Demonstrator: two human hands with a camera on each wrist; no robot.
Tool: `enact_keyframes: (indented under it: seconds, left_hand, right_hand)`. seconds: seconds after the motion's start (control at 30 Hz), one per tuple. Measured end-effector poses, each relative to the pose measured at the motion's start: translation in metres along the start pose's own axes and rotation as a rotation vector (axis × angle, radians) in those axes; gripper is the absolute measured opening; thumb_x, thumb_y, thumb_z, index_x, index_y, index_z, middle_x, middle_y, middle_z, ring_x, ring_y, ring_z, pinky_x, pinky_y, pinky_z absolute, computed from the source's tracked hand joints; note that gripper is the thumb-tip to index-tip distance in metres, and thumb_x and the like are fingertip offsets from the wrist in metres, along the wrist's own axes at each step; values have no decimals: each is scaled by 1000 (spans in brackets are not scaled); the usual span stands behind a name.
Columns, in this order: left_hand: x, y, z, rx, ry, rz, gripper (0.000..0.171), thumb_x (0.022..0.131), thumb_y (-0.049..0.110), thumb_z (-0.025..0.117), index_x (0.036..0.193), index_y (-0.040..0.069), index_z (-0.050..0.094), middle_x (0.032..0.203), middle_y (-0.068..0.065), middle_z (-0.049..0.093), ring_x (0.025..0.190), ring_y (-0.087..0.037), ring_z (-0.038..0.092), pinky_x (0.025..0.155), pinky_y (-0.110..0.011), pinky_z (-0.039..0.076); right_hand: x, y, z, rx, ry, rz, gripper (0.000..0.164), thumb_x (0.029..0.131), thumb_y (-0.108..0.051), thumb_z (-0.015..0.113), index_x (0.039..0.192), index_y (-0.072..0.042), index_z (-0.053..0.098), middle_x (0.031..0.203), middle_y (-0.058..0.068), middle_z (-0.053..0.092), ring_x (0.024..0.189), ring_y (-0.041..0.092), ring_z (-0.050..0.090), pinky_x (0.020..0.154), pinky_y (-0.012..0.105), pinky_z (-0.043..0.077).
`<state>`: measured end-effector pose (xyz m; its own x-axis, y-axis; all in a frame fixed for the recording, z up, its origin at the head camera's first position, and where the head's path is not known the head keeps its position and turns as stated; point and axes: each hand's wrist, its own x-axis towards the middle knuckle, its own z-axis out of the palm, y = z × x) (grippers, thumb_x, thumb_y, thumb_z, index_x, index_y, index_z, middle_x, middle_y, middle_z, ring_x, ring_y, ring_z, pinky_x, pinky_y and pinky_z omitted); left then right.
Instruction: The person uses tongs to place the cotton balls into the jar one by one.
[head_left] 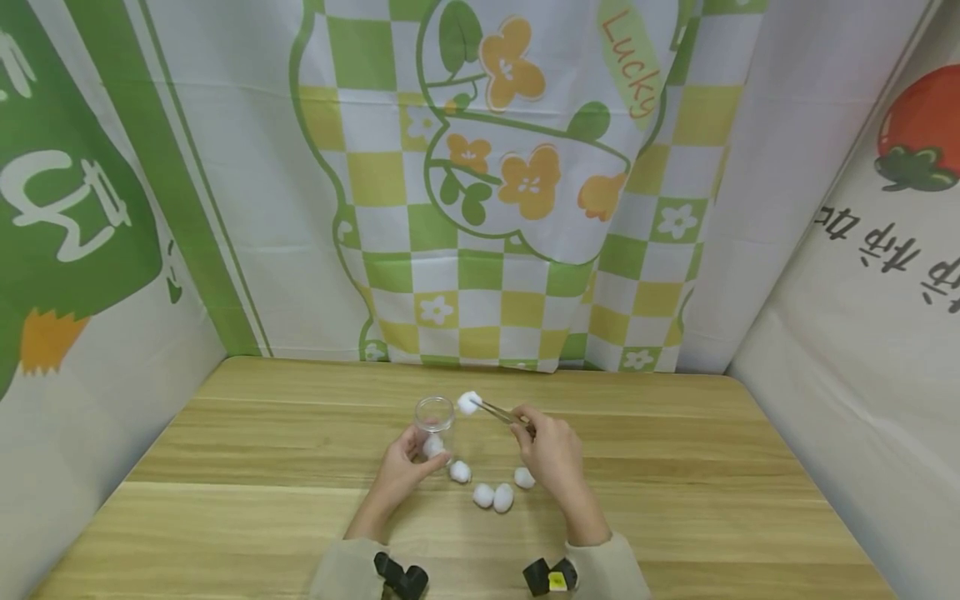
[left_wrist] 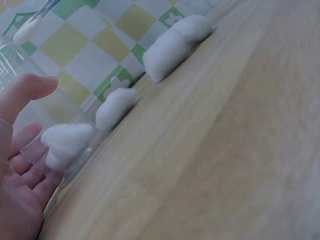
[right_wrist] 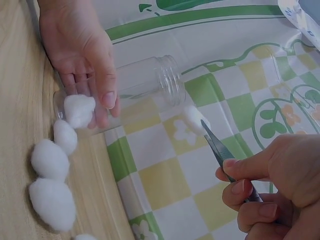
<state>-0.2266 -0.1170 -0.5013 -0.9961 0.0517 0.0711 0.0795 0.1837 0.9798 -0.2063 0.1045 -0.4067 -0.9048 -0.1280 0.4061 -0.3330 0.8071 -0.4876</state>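
My left hand holds a clear open-topped jar upright on the table, its thumb on the near side and its fingers behind. White cotton lies at the bottom of the jar. In my right hand is a pair of metal tweezers, pinched between thumb and fingers. Their tips grip a cotton ball, which hangs just right of the jar's mouth, at about rim height. Several loose cotton balls lie on the tabletop between the hands, one of them close beside the jar's base.
The wooden table reaches back to a checked green-and-yellow curtain. Printed cloth also hangs along the left side and the right side. Black devices are worn at both wrists.
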Motion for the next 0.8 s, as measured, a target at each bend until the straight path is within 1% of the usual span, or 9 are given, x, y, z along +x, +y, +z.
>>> enact_keyframes:
  seconds: [0.33, 0.6, 0.8]
  left_hand:
    - [1, -1, 0, 10, -8, -10, 63, 84, 14, 73, 138, 1, 45, 138, -22, 54, 132, -38, 50, 114, -51, 41]
    - [1, -1, 0, 18, -2, -11, 63, 83, 14, 74, 138, 1, 46, 138, -23, 54, 131, -39, 50, 114, -51, 40]
    - [1, -2, 0, 0, -6, -1, 61, 83, 13, 74, 138, 2, 47, 139, -22, 54, 133, -38, 49, 117, -51, 37]
  right_hand:
    - [0, -5, -2, -9, 27, -7, 13, 88, -15, 67, 99, -10, 70, 69, 6, 72, 45, 3, 40, 39, 13, 25]
    - [-1, -9, -2, 9, 37, -21, 13, 88, -14, 68, 99, -9, 70, 66, 6, 70, 45, 2, 37, 40, 12, 25]
    - [-2, -10, 2, 26, 48, -39, 13, 87, -12, 68, 100, -8, 69, 65, 6, 70, 45, 1, 37, 39, 9, 23]
